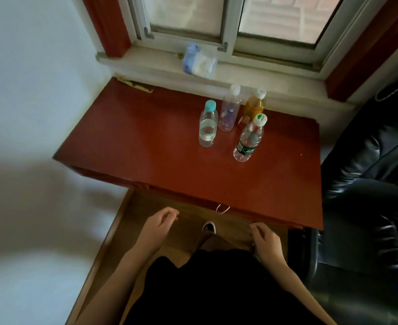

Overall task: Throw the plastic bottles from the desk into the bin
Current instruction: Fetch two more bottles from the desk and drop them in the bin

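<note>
I see four plastic bottles standing upright on the red desk, grouped toward its far right part, near the window sill. The teal-capped bottle stands leftmost, with a little clear liquid in it. Just beside it to the right is the purple-tinted bottle, with a white cap. The amber bottle stands furthest back, and the green-labelled bottle is nearest to me, just in front of the amber one. My left hand hangs below the desk's near edge, its fingers loosely curled and holding nothing. My right hand is at the same level, also loosely curled and empty, well apart from the bottles. A pale plastic packet lies on the sill, and a black leather chair stands at the desk's right side.
</note>
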The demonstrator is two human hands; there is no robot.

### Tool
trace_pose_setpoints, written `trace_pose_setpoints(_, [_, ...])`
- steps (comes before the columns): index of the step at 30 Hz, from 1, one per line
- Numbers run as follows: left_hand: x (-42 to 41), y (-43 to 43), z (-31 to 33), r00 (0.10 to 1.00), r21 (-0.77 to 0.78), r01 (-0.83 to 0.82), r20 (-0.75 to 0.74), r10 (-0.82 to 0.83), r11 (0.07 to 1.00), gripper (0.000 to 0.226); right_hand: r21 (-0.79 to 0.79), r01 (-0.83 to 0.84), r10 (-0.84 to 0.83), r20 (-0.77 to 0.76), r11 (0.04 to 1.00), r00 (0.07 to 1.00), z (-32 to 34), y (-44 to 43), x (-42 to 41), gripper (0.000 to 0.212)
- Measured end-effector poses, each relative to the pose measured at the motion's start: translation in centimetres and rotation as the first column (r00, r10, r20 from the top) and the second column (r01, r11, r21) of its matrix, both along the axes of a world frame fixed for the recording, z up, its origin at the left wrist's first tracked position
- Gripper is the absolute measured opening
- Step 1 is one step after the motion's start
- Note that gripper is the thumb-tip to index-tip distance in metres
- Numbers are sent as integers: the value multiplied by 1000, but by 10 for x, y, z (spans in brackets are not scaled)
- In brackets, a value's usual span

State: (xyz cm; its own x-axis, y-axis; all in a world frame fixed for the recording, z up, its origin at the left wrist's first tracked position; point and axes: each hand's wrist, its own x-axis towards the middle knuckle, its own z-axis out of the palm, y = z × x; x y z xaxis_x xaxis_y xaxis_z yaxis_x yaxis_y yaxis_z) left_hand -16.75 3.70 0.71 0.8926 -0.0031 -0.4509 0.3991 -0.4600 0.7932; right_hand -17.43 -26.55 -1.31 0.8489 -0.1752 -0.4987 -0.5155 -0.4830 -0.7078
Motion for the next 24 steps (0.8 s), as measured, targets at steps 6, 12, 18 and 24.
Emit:
trace_pose_setpoints(6, [97, 5, 2, 998, -43, -56, -22, 55, 997, 28, 7, 9, -10, 110, 1000, 994, 15, 8, 106, 15])
trace_pose_setpoints(12, [178, 4, 17, 994, -41, -59, 86, 63, 997, 28, 43, 150, -156, 250, 988, 956, 32, 12, 177, 37])
trace_pose_setpoints(18, [247, 2, 7, 992, 26, 107, 70, -109, 994, 58, 10, 191, -189, 208, 982, 960, 11, 16, 208, 78])
trace_pose_setpoints(24, [306, -4, -23, 956, -7, 291, 30, -291, 957, 91, 50, 284, -288, 183, 958, 940, -6, 33, 231, 67])
